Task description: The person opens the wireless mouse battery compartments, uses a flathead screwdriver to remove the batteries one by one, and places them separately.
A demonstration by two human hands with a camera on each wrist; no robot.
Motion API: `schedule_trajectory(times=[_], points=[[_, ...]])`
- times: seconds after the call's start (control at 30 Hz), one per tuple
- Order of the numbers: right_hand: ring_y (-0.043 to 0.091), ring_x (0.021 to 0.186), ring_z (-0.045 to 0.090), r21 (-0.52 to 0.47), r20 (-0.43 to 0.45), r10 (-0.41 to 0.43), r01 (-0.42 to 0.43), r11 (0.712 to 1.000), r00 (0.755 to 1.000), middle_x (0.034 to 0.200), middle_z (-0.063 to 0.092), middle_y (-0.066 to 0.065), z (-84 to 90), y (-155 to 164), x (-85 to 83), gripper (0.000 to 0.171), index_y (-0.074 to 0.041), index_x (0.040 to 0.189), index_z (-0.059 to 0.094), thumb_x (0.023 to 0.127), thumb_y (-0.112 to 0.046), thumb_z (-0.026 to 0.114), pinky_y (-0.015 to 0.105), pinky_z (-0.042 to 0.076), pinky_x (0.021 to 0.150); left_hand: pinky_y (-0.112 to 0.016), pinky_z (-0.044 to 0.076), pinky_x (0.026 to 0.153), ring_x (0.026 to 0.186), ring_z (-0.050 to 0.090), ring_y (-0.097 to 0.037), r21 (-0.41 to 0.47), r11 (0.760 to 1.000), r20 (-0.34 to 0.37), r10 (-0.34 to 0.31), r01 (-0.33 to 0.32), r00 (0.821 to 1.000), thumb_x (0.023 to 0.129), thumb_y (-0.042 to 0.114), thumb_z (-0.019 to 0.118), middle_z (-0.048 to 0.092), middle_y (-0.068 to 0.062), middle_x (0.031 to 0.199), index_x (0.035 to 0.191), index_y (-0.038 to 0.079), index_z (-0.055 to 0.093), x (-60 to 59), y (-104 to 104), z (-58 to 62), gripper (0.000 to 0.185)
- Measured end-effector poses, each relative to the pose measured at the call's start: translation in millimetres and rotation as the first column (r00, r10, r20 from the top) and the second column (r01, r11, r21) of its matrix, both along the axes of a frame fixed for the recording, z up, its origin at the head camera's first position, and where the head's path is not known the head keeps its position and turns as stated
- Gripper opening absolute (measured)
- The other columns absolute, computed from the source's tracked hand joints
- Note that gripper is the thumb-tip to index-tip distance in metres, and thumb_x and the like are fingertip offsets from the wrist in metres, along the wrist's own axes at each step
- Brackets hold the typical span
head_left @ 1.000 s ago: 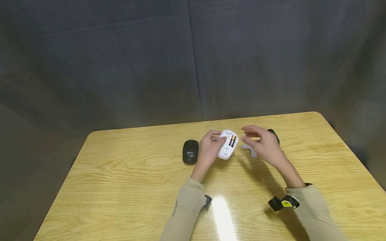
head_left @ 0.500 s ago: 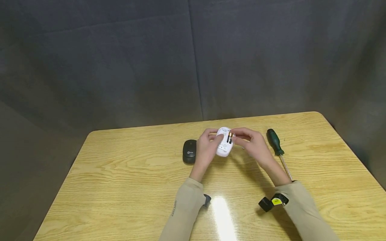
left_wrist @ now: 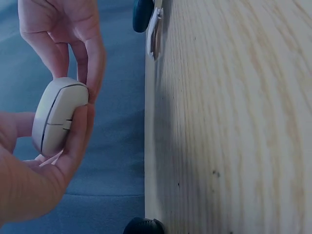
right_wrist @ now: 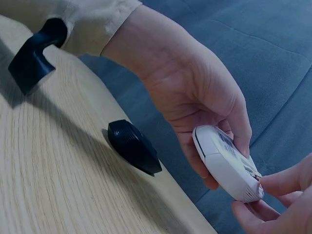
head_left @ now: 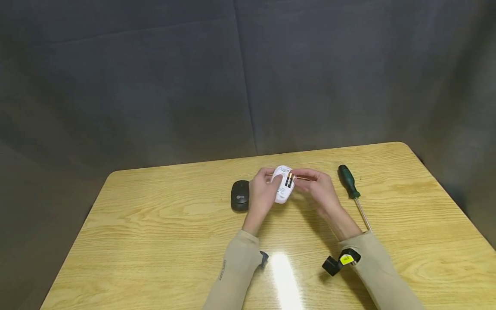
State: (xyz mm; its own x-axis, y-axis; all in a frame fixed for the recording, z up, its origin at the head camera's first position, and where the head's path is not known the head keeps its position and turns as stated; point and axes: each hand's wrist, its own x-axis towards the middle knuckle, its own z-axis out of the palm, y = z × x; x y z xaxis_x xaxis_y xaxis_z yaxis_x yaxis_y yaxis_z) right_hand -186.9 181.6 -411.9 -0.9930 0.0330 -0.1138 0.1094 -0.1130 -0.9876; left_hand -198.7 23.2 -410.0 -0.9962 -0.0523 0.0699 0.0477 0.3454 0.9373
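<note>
ITEM white mouse (head_left: 283, 185), belly-up, batteries showing, above table (head_left: 155, 224) centre | HELD left hand (head_left: 260, 193) grips 9 o'clock flank; right hand (head_left: 318, 189) pinches 3 o'clock edge | HANDLING likely light, rigid, slick shell; hold flanks

Above the wooden tabletop (head_left: 155, 224), both hands hold a white computer mouse (head_left: 283, 184) between them. A black computer mouse (head_left: 240, 195) lies just left; a green-handled screwdriver (head_left: 351, 189) lies right.
</note>
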Motion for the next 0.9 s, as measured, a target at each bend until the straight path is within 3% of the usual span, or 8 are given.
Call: schedule_trajectory(times=[0.17, 0.3, 0.63, 0.77, 0.9], points=[[0.009, 0.096, 0.07, -0.125, 0.028, -0.017, 0.021, 0.992, 0.999, 0.11, 0.071, 0.006, -2.1, -1.2, 0.5, 0.031, 0.016, 0.129, 0.061, 0.099, 0.008, 0.059, 0.028, 0.056, 0.092, -0.035, 0.056, 0.08, 0.094, 0.071, -0.025, -0.034, 0.999, -0.018, 0.002, -0.002, 1.0, 0.097, 0.018, 0.07, 0.076, -0.014, 0.103, 0.119, 0.0, 0.071, 1.5, 0.4, 1.8, 0.028], [0.01, 0.098, 0.07, -0.21, 0.035, -0.028, 0.035, 0.977, 0.999, 0.109, 0.072, 0.005, -3.4, -0.4, 0.1, 0.023, 0.005, 0.115, 0.074, 0.099, 0.01, 0.058, 0.027, 0.056, 0.092, -0.036, 0.056, 0.082, 0.095, 0.071, -0.025, -0.053, 0.999, -0.034, 0.004, -0.005, 0.999, 0.098, 0.018, 0.07, 0.076, -0.013, 0.103, 0.119, 0.0, 0.071, 2.1, 1.5, 3.8, 0.028], [0.01, 0.096, 0.07, -0.314, 0.029, -0.016, 0.024, 0.949, 0.999, 0.098, 0.074, -0.001, -1.3, 0.5, 1.7, 0.038, -0.013, 0.09, 0.08, 0.1, 0.013, 0.054, 0.025, 0.057, 0.087, -0.036, 0.056, 0.082, 0.097, 0.072, -0.025, -0.068, 0.998, -0.036, 0.013, -0.015, 0.999, 0.097, 0.018, 0.07, 0.077, -0.013, 0.103, 0.118, 0.001, 0.072, 1.5, 4.1, 2.0, 0.027], [0.011, 0.097, 0.068, -0.31, 0.005, -0.026, 0.026, 0.951, 1.0, 0.101, 0.071, 0.0, 1.8, -1.3, 2.6, 0.035, -0.012, 0.094, 0.078, 0.099, 0.013, 0.054, 0.025, 0.056, 0.089, -0.038, 0.057, 0.082, 0.097, 0.073, -0.027, -0.037, 0.999, -0.041, 0.012, -0.013, 0.999, 0.097, 0.017, 0.07, 0.077, -0.015, 0.104, 0.118, 0.001, 0.072, 2.4, 4.1, 3.5, 0.027], [0.011, 0.102, 0.065, -0.213, -0.015, -0.037, 0.033, 0.976, 0.999, 0.109, 0.066, 0.001, 3.8, -2.3, 2.1, 0.029, 0.003, 0.125, 0.068, 0.098, 0.01, 0.058, 0.025, 0.056, 0.09, -0.038, 0.057, 0.081, 0.096, 0.073, -0.029, 0.012, 1.0, -0.054, 0.01, -0.009, 0.998, 0.095, 0.018, 0.07, 0.077, -0.016, 0.103, 0.116, 0.001, 0.071, 3.7, 3.6, 4.8, 0.028]])
